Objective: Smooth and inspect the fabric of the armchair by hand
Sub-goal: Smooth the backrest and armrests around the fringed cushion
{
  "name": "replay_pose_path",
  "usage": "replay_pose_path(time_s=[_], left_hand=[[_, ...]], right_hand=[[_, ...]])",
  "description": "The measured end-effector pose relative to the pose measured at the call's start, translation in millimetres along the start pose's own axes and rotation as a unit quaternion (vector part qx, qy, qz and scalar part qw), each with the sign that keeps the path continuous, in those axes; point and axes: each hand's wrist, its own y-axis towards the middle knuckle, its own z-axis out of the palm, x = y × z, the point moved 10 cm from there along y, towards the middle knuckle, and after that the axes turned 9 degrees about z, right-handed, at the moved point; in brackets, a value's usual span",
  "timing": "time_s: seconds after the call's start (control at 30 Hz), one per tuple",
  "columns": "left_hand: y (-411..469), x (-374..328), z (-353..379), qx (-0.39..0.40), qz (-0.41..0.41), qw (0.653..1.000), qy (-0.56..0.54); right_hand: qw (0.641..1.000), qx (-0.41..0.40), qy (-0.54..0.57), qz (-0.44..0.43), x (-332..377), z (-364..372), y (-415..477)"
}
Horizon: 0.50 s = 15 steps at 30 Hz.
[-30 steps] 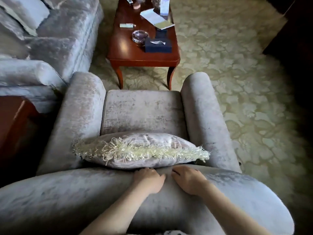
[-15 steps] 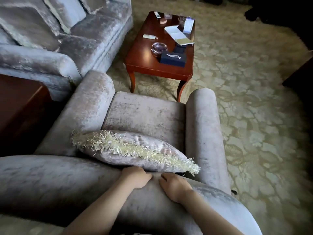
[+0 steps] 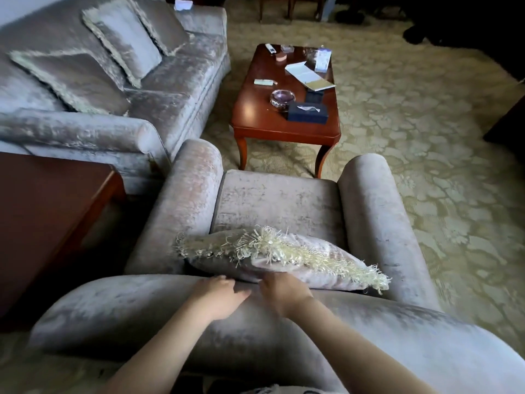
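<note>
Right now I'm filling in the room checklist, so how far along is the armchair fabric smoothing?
Done: nothing clearly finished; the backrest top looks mottled. In hand: left hand and right hand lie on it, beside the fringed cushion. Left: seat and armrests, no hand on them.

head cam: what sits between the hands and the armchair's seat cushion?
The fringed throw pillow, lying at the rear of the seat cushion. The left hand and right hand rest on the backrest top, on the pillow's near side. This shows in the head view.
</note>
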Motion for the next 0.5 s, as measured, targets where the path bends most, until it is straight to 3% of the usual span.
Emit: replay_pose_path(time_s=[0.1, 0.2, 0.5], left_hand=[[-27.0, 60.6, -6.2, -0.022, -0.046, 0.999, 0.014], [-35.4, 79.9, -8.2, -0.066, -0.023, 0.997, 0.030], [-38.1, 74.6, -14.0, -0.060, 0.005, 0.997, 0.043]], right_hand=[[0.999, -0.013, 0.047, -0.017, 76.5, 21.9, 8.2], [0.998, -0.030, 0.060, 0.002, 115.4, 36.4, 20.4], [0.988, -0.066, 0.115, 0.078, 102.3, 37.3, 27.2]])
